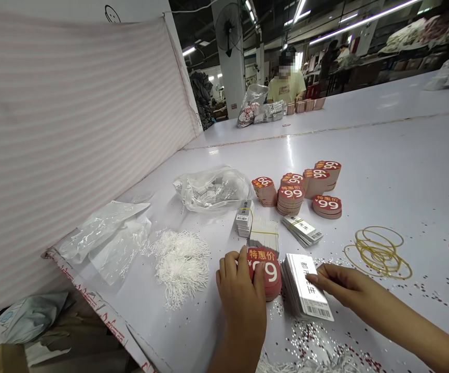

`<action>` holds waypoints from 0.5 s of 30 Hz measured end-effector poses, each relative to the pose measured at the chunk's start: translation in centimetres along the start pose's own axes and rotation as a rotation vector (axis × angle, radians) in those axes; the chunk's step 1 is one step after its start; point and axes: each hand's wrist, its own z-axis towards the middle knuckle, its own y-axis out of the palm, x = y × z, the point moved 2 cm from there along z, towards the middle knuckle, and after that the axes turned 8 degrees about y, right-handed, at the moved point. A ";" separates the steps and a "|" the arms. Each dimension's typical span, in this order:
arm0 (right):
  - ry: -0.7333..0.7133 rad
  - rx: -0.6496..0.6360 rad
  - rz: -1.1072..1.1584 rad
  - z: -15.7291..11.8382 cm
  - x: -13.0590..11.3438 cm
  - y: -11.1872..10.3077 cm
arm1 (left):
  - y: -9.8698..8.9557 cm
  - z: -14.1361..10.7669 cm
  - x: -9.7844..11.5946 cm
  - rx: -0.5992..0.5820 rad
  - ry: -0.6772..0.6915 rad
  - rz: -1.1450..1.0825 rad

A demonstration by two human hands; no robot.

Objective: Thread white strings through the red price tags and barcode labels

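Observation:
My left hand point(242, 295) is curled around the left side of a stack of red price tags point(270, 284), fingers on its top and edge. My right hand point(339, 284) pinches the right edge of a white hang tag point(310, 295) on top of a slanted stack, thumb on its printed face. Just behind are a rubber-banded bundle of grey cards point(265, 235), an upright banded stack of tags point(243, 220) and a fanned bundle of white tags point(302, 230). A pile of white strings point(180, 264) lies left of my left hand.
Several stacks of red price tags point(290, 196) stand farther back. Yellow rubber bands point(380, 254) lie at right, beside scattered confetti-like bits point(313, 339). A clear bag point(212, 189) and flat plastic bags point(111, 233) are at left. A co-worker point(286, 85) is across the table.

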 end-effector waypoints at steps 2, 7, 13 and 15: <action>-0.015 0.009 0.020 -0.1 0.0 0.0 | -0.6 0.0 0.5 0.067 -0.002 -0.113; -0.037 0.027 0.050 -0.2 -0.1 0.2 | -3.0 -0.3 2.4 0.073 -0.247 -0.797; -0.036 0.091 0.009 -1.2 -1.2 -0.6 | -2.8 -2.4 3.2 -0.081 -0.581 -1.275; -0.052 0.075 0.054 -2.7 -1.8 -0.6 | -1.8 -3.3 3.4 -0.127 -0.623 -1.344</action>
